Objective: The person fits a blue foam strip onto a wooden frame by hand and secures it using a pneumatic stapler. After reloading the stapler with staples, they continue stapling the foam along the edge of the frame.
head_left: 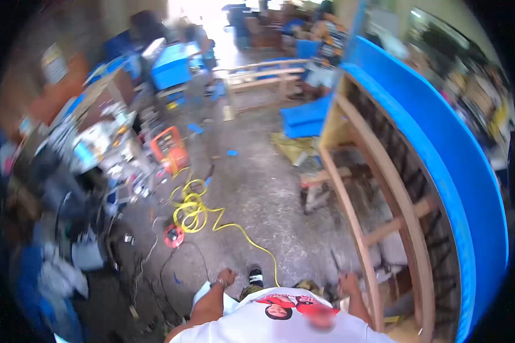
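My left hand (227, 277) hangs low in front of me, beside my shoe (256, 278), with a band at its wrist. Its fingers are small and smeared by motion. A pale cloth-like piece (202, 292) shows next to that forearm. On the other side, my right hand (348, 283) is down close to the wooden rail of a large frame (357, 237); blur hides how its fingers lie. The frame stands on my right, with bare wood and dark straps inside and blue covering (440, 137) along its outer side.
A yellow hose (191, 211) lies coiled on the floor and runs toward my feet, near a red reel-like object (173, 235). An orange tool or machine (170, 148) stands beyond it. Clutter (120, 143) fills the left. Farther off are a person (329, 43) and another wooden frame (263, 77).
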{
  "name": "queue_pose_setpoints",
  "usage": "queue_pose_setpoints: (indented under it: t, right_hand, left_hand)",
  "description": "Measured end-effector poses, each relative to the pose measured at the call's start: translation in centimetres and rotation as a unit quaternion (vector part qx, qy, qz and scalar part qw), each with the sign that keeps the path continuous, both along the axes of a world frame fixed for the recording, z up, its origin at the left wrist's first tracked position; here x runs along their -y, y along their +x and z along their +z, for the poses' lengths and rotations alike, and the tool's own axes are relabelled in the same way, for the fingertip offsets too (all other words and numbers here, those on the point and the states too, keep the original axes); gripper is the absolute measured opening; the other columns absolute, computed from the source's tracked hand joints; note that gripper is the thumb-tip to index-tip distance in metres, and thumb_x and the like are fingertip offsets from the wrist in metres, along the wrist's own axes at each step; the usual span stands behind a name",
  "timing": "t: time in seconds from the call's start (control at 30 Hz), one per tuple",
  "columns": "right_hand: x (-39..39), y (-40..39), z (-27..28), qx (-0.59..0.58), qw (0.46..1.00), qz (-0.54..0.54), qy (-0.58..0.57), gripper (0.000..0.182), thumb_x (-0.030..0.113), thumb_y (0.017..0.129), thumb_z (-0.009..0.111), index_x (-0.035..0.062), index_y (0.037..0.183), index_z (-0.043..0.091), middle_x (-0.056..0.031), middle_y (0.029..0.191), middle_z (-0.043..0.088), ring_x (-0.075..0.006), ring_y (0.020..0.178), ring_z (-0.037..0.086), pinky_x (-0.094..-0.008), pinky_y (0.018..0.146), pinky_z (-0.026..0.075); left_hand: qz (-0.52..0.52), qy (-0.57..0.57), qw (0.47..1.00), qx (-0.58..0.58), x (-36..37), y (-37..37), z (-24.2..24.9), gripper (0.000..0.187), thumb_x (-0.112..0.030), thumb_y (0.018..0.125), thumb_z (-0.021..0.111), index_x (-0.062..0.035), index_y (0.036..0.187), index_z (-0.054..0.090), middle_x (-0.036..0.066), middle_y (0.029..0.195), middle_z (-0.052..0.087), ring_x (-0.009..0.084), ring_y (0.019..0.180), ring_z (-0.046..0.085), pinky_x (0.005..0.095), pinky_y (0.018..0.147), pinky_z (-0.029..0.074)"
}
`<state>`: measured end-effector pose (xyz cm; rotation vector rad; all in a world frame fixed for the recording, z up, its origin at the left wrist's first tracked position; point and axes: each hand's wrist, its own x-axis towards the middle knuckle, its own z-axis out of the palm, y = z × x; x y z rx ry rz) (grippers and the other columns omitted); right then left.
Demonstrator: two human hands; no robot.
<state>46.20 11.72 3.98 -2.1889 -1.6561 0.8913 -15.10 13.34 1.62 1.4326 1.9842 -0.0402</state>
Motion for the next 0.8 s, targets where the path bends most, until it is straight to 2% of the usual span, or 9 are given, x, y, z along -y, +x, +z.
queue_pose_setpoints:
  t: [0.07,0.13,0.17,0.23,0.3,0.37,0.5,0.67,0.8]
  right_hand:
    - [-7.5,-0.3,20.9,0.013,0.996,-0.084,0.041,0.041,0.034,0.095,0.063,0.0051,0.123,0.070,-0.0203,0.100,0.075,-0.0332,0.094,0.073,-0.0441,0.081,0.056]
    - [-10.2,0.4,28.5,0.031,0.978,-0.101,0.182,0.051,0.027,0.089,0.076,0.0060,0.134,0.064,-0.0234,0.117,0.072,-0.0379,0.116,0.067,-0.0476,0.099,0.052]
    - [-11.1,-1.5,36.4,-0.050,0.973,-0.172,0.143,0.052,0.026,0.089,0.077,0.0051,0.135,0.063,-0.0224,0.122,0.071,-0.0335,0.119,0.066,-0.0435,0.105,0.050]
    - [-12.7,1.1,41.7,0.012,0.946,-0.151,0.285,0.052,0.024,0.091,0.077,0.0034,0.136,0.063,-0.0203,0.118,0.072,-0.0277,0.113,0.067,-0.0415,0.101,0.051]
    - [-13.1,0.9,51.1,0.004,0.935,-0.248,0.253,0.049,0.024,0.092,0.076,0.0021,0.134,0.064,-0.0177,0.113,0.074,-0.0233,0.103,0.068,-0.0391,0.096,0.052]
    - [-13.9,3.3,54.3,0.145,0.889,-0.220,0.375,0.042,0.024,0.093,0.075,0.0003,0.127,0.067,-0.0149,0.105,0.074,-0.0195,0.093,0.068,-0.0369,0.088,0.053]
    - [-17.0,7.0,62.0,0.227,0.844,-0.288,0.392,0.040,0.024,0.091,0.076,0.0026,0.125,0.069,-0.0135,0.105,0.072,-0.0201,0.095,0.067,-0.0353,0.085,0.052]
    - [-22.7,15.9,66.7,0.411,0.751,-0.191,0.480,0.051,0.024,0.084,0.080,0.0028,0.129,0.066,-0.0155,0.116,0.070,-0.0294,0.098,0.066,-0.0386,0.089,0.051]
    - [-24.6,19.1,67.9,0.367,0.791,-0.274,0.406,0.059,0.022,0.078,0.084,0.0035,0.130,0.065,-0.0205,0.117,0.070,-0.0341,0.108,0.068,-0.0441,0.093,0.051]
  left_hand:
    - [-0.036,0.029,0.996,0.074,-16.8,5.6,2.9,0.053,-0.047,0.094,0.057,0.0007,0.111,0.073,0.030,0.107,0.071,0.0464,0.105,0.068,0.0531,0.095,0.051]
    - [-0.036,0.242,0.962,0.120,-29.1,10.3,12.8,0.051,-0.041,0.096,0.056,0.0016,0.125,0.065,0.032,0.119,0.066,0.0488,0.114,0.062,0.0541,0.097,0.048]
    - [-0.180,0.261,0.942,0.112,-35.6,11.3,16.4,0.049,-0.040,0.099,0.054,0.0016,0.122,0.065,0.030,0.121,0.066,0.0485,0.113,0.061,0.0535,0.098,0.048]
    - [-0.217,0.370,0.892,0.141,-42.6,18.9,28.3,0.046,-0.039,0.102,0.055,-0.0011,0.127,0.064,0.026,0.125,0.066,0.0458,0.115,0.061,0.0506,0.099,0.049]
    - [-0.278,0.509,0.792,0.192,-47.9,25.9,36.9,0.042,-0.027,0.098,0.067,-0.0012,0.131,0.062,0.023,0.133,0.064,0.0420,0.124,0.059,0.0472,0.103,0.049]
    - [-0.328,0.546,0.737,0.226,-50.4,32.3,46.8,0.046,-0.028,0.097,0.068,-0.0008,0.134,0.059,0.023,0.136,0.062,0.0416,0.126,0.058,0.0470,0.106,0.047]
    - [-0.427,0.643,0.587,0.243,-54.5,44.4,58.7,0.050,-0.024,0.094,0.072,-0.0034,0.137,0.058,0.020,0.142,0.060,0.0375,0.131,0.057,0.0446,0.108,0.046]
    - [-0.516,0.672,0.484,0.218,-56.7,57.2,65.8,0.063,-0.027,0.087,0.079,-0.0062,0.142,0.054,0.017,0.149,0.054,0.0366,0.138,0.049,0.0448,0.117,0.040]
    - [-0.567,0.682,0.429,0.171,-59.7,65.0,68.4,0.078,-0.029,0.081,0.084,-0.0070,0.146,0.049,0.016,0.154,0.049,0.0346,0.144,0.043,0.0439,0.121,0.036]
